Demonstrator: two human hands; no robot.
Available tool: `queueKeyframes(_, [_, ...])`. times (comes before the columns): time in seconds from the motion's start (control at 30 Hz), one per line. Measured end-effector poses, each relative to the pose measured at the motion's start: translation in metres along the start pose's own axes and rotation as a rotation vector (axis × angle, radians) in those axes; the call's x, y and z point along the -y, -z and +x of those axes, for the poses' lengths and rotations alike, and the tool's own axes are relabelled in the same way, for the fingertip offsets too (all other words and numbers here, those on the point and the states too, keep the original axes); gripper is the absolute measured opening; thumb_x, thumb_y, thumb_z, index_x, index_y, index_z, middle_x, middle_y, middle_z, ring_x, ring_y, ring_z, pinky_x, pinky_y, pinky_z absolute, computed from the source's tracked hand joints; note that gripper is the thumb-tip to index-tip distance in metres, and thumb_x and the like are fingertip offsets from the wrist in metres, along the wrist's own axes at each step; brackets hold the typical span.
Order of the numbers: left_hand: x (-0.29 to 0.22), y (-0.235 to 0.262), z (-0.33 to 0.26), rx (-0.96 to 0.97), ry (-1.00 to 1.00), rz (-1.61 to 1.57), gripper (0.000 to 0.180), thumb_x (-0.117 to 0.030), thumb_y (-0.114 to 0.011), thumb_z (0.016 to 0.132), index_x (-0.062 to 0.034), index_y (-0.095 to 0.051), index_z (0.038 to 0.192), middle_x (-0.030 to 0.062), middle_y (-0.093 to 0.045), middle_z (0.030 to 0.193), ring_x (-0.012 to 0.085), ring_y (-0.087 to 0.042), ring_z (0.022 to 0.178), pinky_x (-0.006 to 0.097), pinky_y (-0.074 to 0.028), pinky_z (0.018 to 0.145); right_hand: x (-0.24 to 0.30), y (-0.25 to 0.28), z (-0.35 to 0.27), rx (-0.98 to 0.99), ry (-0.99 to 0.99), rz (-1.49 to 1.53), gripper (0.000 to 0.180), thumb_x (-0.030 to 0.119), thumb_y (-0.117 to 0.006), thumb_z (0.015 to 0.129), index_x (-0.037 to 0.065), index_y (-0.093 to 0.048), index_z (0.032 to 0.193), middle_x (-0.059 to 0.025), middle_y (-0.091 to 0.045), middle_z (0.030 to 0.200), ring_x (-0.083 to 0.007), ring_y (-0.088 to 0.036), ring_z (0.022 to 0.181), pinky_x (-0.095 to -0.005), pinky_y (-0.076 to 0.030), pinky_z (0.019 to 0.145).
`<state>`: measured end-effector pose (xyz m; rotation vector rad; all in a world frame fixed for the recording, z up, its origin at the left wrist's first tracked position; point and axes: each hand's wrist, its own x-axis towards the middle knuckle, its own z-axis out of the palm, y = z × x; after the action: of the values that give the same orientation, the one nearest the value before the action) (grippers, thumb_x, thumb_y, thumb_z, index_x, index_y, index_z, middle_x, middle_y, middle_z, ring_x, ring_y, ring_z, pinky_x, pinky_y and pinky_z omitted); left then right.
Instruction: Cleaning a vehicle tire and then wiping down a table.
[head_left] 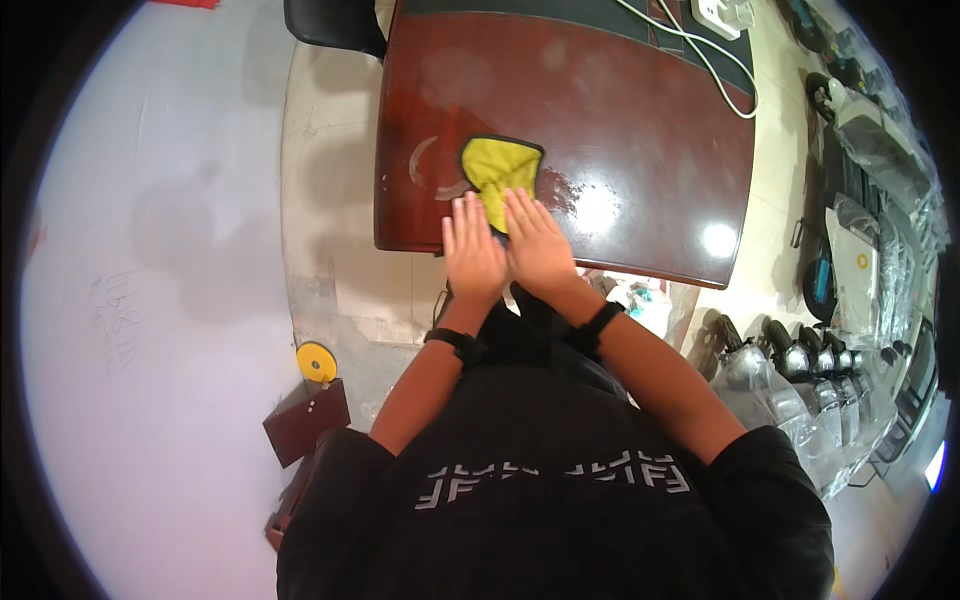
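Note:
A yellow cloth (497,165) with a dark edge lies on the glossy dark red table (620,120), near its front edge. My left hand (472,252) lies flat, fingers together, its fingertips on the cloth's near left part. My right hand (537,243) lies flat beside it, pressing on the cloth's near right part. Both palms face down and the hands touch side by side. Each wrist wears a black band. A faint curved smear (420,160) shows on the tabletop left of the cloth.
White cables (700,55) and a white power strip (722,15) lie at the table's far right. A black chair (330,25) stands at the far left corner. Bagged items (800,385) crowd the floor right. A yellow disc (316,361) and a dark red box (305,420) sit lower left.

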<state>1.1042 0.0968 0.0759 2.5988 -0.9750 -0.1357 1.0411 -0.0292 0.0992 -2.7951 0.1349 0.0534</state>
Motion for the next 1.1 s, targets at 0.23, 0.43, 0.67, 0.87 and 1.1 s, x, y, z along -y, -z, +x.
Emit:
queueKeyframes(0.23, [-0.007,0.001,0.008,0.072,-0.228,-0.115,0.061,-0.014,-0.051,0.083,0.0105,-0.041,0.138,0.0227,-0.039,0.149,0.0341,-0.034,0.141,0.046,-0.025,0.117,-0.017,0.008,-0.019,-0.045,-0.004,-0.039,0.057,0.018,-0.06,0.08,-0.011,-0.052,0.128,-0.0226,-0.047,0.142,-0.0349,-0.04,0.137,-0.0423,-0.03,0.115])
queueKeyframes(0.43, [0.025,0.006,0.047,-0.054,-0.104,-0.015,0.066,-0.018,-0.056,0.084,0.0109,-0.038,0.14,0.0221,-0.036,0.15,0.034,-0.031,0.143,0.046,-0.023,0.117,-0.003,0.009,0.063,-0.021,0.078,-0.187,0.056,0.021,-0.055,0.083,-0.015,-0.053,0.126,-0.0273,-0.048,0.141,-0.0364,-0.041,0.137,-0.043,-0.027,0.116])
queueKeyframes(0.67, [0.067,0.017,0.135,0.017,0.122,0.045,0.086,-0.04,-0.055,0.086,0.0081,-0.021,0.149,0.0191,-0.019,0.159,0.0322,-0.011,0.149,0.049,-0.004,0.12,-0.007,0.006,0.18,0.076,-0.008,-0.173,0.062,0.025,-0.045,0.092,-0.012,-0.038,0.141,-0.0266,-0.031,0.153,-0.0371,-0.027,0.144,-0.0441,-0.019,0.118])
queueKeyframes(0.87, [0.085,0.029,0.209,0.183,0.234,0.389,0.092,-0.047,-0.053,0.088,0.0026,-0.011,0.153,0.0144,-0.008,0.162,0.0289,-0.002,0.151,0.047,-0.003,0.12,-0.003,0.025,0.274,0.222,-0.13,-0.532,0.065,0.028,-0.04,0.094,-0.011,-0.03,0.145,-0.0274,-0.026,0.154,-0.041,-0.023,0.144,-0.0458,-0.019,0.118])
queueKeyframes(1.1, [0.078,0.012,0.248,0.022,0.135,0.456,0.081,-0.044,-0.046,0.091,0.0017,-0.017,0.152,0.0143,-0.013,0.162,0.0299,-0.006,0.15,0.047,-0.005,0.12,-0.032,0.029,0.283,0.132,-0.298,-0.259,0.065,0.03,-0.038,0.098,-0.003,-0.023,0.151,-0.0239,-0.018,0.159,-0.0396,-0.015,0.147,-0.0465,-0.014,0.118])
